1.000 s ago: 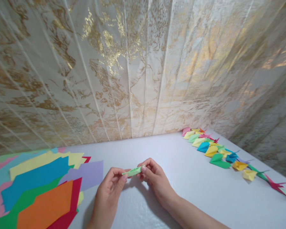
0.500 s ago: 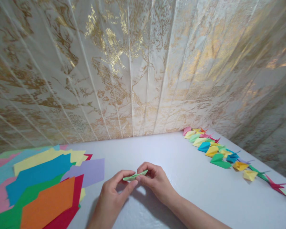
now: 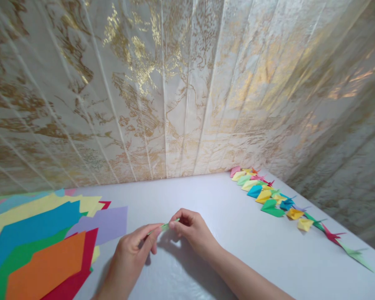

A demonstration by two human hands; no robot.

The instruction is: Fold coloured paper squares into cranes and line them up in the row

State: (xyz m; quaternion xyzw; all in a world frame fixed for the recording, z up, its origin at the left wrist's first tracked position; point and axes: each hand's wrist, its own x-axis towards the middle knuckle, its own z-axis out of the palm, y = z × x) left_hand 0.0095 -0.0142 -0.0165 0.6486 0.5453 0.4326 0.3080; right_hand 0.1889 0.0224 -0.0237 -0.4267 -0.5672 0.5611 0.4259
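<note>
A small folded piece of light green paper [image 3: 164, 227] is held between my two hands, just above the white table. My left hand [image 3: 134, 246] pinches its left end between thumb and fingers. At its other end, my right hand [image 3: 190, 229] grips it with thumb and forefinger. The paper is seen nearly edge-on as a thin strip, and the fingers cover part of it, so its full shape is hidden.
On the left lie overlapping sheets of coloured paper, with an orange sheet [image 3: 46, 266] and a purple one [image 3: 112, 225] among them. Folded paper pieces, such as a green one [image 3: 271, 208], line the table's right side. A gold-patterned curtain [image 3: 162, 91] hangs behind.
The green paper has turned to a thinner, edge-on look, and my left fingers cover more of its left end. The whole view has shifted slightly, moving the table's contents left.
</note>
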